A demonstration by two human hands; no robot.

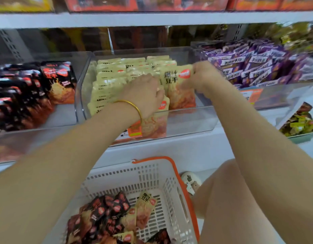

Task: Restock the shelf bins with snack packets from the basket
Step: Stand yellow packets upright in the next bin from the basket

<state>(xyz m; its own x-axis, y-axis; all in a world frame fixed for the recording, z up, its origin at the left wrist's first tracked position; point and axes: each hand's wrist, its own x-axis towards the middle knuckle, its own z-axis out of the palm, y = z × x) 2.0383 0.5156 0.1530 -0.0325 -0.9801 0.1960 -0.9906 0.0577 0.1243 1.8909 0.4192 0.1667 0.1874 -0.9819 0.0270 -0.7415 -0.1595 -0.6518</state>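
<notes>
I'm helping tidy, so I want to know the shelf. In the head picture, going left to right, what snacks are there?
black packets → cream packets → purple packets → green-wrapped sweets

The clear plastic middle bin (187,120) is crammed with upright beige snack packets (113,80) on its left and back. Bare floor shows only in its front right corner, behind the see-through front wall. The left hand (143,92) and right hand (203,74) take up much of the open top (each grips one of the beige packets). The white shelf board (152,18) closes the room overhead. In the white lattice basket with an orange handle (148,173), the right side lies bare.
</notes>
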